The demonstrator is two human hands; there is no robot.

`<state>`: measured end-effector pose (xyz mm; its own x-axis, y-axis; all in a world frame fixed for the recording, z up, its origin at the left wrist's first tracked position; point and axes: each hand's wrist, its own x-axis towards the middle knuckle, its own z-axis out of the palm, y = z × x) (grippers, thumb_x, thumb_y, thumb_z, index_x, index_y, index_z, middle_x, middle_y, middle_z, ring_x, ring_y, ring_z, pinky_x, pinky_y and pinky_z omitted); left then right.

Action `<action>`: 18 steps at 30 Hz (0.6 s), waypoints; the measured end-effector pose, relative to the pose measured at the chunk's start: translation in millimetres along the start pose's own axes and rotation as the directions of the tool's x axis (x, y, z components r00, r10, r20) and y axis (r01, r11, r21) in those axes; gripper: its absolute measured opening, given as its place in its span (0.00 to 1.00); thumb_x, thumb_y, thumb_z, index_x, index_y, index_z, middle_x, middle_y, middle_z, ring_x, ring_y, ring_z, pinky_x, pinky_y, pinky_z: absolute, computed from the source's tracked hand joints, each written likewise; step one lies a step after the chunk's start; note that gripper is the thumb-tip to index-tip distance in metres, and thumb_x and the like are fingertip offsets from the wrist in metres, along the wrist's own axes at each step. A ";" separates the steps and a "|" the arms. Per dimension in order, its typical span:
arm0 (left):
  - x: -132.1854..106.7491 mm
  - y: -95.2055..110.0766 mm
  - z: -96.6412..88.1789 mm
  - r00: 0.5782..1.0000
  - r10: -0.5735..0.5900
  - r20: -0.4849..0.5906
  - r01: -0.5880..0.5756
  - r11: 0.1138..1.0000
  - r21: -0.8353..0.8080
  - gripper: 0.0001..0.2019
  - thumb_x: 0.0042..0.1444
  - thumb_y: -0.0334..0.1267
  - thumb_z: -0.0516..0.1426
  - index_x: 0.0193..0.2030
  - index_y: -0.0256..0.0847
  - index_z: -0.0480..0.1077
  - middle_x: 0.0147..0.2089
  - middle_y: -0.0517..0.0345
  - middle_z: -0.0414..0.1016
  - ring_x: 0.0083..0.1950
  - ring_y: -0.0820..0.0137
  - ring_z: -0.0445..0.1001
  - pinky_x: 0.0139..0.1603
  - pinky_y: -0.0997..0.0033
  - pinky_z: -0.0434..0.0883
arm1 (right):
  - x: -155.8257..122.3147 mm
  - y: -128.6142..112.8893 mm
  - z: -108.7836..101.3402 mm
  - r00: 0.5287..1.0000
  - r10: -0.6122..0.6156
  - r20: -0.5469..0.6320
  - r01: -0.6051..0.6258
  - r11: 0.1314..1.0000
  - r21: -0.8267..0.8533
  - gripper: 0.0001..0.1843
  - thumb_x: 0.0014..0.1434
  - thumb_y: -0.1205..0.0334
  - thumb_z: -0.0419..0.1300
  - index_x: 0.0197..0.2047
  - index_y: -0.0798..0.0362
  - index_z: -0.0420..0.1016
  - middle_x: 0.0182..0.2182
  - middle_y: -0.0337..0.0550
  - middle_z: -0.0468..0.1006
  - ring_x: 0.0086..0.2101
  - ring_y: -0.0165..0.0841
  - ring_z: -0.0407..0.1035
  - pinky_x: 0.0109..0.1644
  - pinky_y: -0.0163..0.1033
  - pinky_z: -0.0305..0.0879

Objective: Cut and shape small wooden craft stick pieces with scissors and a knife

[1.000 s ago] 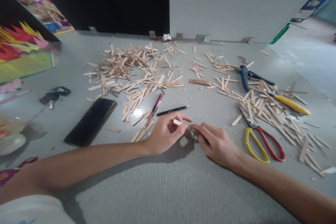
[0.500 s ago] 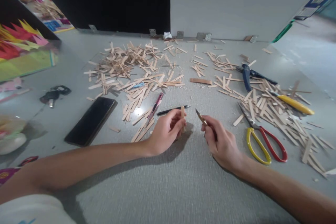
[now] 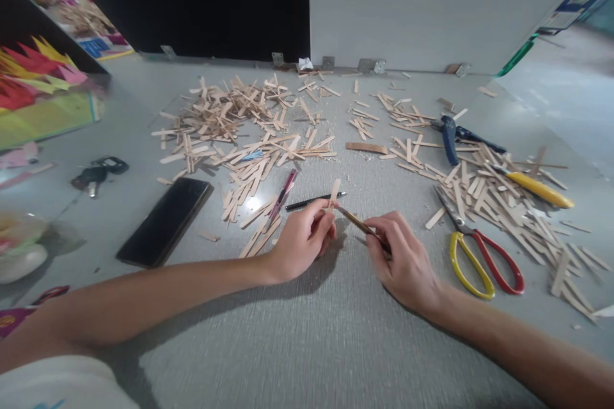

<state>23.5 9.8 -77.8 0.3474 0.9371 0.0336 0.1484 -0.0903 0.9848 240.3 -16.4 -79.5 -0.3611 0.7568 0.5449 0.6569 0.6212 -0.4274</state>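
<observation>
Between the thumb and fingers of my left hand (image 3: 307,233) a wooden craft stick (image 3: 335,190) is pinched, its rounded end pointing up. My right hand (image 3: 400,252) grips a slim craft knife (image 3: 357,223), whose tip points left and reaches the stick beside my left fingertips. Whether the blade cuts into the wood is too small to tell. Just behind my left hand lie a black pen (image 3: 311,200) and a pink-and-dark cutter (image 3: 283,195). Red-and-yellow-handled scissors (image 3: 463,227) rest to the right of my right hand.
Craft sticks pile up at back left (image 3: 230,108) and right (image 3: 503,204). Pliers (image 3: 449,139) and a yellow-handled cutter (image 3: 537,188) lie among the right ones. A phone (image 3: 165,222) and keys (image 3: 98,174) are at left. An upright board (image 3: 432,9) closes off the back.
My right hand has turned the craft knife leftward, bringing its tip from apart to the craft stick. The stick in my left hand now tilts slightly right.
</observation>
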 end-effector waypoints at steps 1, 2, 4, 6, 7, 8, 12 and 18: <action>0.8 -0.2 -1.2 1.000 0.017 -0.005 -0.016 0.999 0.049 0.17 0.77 0.52 0.50 0.53 0.39 0.68 0.28 0.65 0.73 0.18 0.76 0.65 0.20 0.76 0.63 | -0.6 0.3 0.6 1.000 -0.002 -0.002 0.002 1.000 -0.002 0.07 0.75 0.69 0.54 0.51 0.49 0.71 0.39 0.47 0.79 0.33 0.37 0.77 0.32 0.38 0.77; 1.9 -0.2 -2.8 0.999 0.039 -0.011 -0.037 0.994 0.106 0.16 0.77 0.50 0.49 0.52 0.40 0.68 0.27 0.65 0.74 0.17 0.76 0.65 0.20 0.76 0.63 | -1.2 0.7 1.2 1.000 -0.003 -0.001 0.003 1.000 -0.004 0.06 0.76 0.69 0.54 0.51 0.49 0.71 0.40 0.48 0.80 0.34 0.37 0.78 0.33 0.38 0.77; 4.4 0.1 -6.8 0.996 0.085 -0.014 -0.080 0.974 0.213 0.13 0.77 0.46 0.49 0.49 0.40 0.68 0.27 0.64 0.76 0.17 0.76 0.66 0.20 0.77 0.63 | -2.6 1.6 2.1 1.000 0.002 0.000 -0.002 1.000 -0.003 0.07 0.77 0.68 0.54 0.52 0.50 0.71 0.39 0.47 0.82 0.32 0.36 0.79 0.33 0.37 0.77; 6.7 0.1 -10.7 0.993 0.115 -0.006 -0.110 0.957 0.270 0.11 0.76 0.44 0.51 0.48 0.40 0.69 0.26 0.64 0.77 0.18 0.76 0.67 0.21 0.78 0.62 | -4.2 2.7 2.9 1.000 0.005 0.009 -0.005 1.000 0.004 0.10 0.78 0.68 0.53 0.58 0.52 0.71 0.37 0.44 0.84 0.30 0.34 0.80 0.32 0.34 0.76; 7.6 -0.3 -12.3 0.991 0.131 -0.002 -0.125 0.950 0.285 0.11 0.75 0.43 0.51 0.48 0.39 0.70 0.26 0.64 0.77 0.19 0.76 0.68 0.22 0.78 0.62 | -5.1 3.3 3.3 1.000 -0.009 0.017 0.008 1.000 0.007 0.12 0.79 0.68 0.52 0.61 0.53 0.71 0.37 0.43 0.85 0.29 0.33 0.80 0.32 0.33 0.76; 8.2 -1.1 -13.6 0.989 0.149 0.001 -0.142 0.942 0.305 0.11 0.74 0.42 0.52 0.49 0.38 0.71 0.25 0.64 0.77 0.19 0.75 0.68 0.22 0.78 0.62 | -5.9 3.9 3.6 0.999 -0.032 0.021 0.032 0.999 0.005 0.14 0.79 0.68 0.52 0.63 0.53 0.71 0.36 0.43 0.86 0.28 0.32 0.80 0.32 0.33 0.75; 8.2 -6.7 -15.2 0.975 0.224 0.008 -0.210 0.902 0.377 0.13 0.73 0.40 0.52 0.53 0.34 0.74 0.24 0.64 0.76 0.20 0.74 0.69 0.25 0.77 0.64 | -8.5 6.9 4.8 0.991 -0.137 0.006 0.137 0.990 -0.021 0.17 0.80 0.69 0.51 0.65 0.58 0.75 0.29 0.39 0.81 0.24 0.30 0.74 0.29 0.33 0.72; 5.4 -11.4 -14.2 0.948 0.314 0.043 -0.300 0.847 0.439 0.14 0.74 0.36 0.51 0.55 0.32 0.75 0.23 0.65 0.73 0.20 0.76 0.64 0.25 0.78 0.62 | -6.9 7.3 4.6 0.987 -0.162 -0.015 0.162 0.987 -0.022 0.18 0.81 0.70 0.50 0.64 0.63 0.78 0.26 0.36 0.75 0.22 0.28 0.69 0.26 0.31 0.67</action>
<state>10.5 20.7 -86.4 0.4156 0.8460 0.3339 0.4282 -0.5059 0.7488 244.6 -16.1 -89.7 -0.4527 0.6427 0.6180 0.6041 0.7309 -0.3176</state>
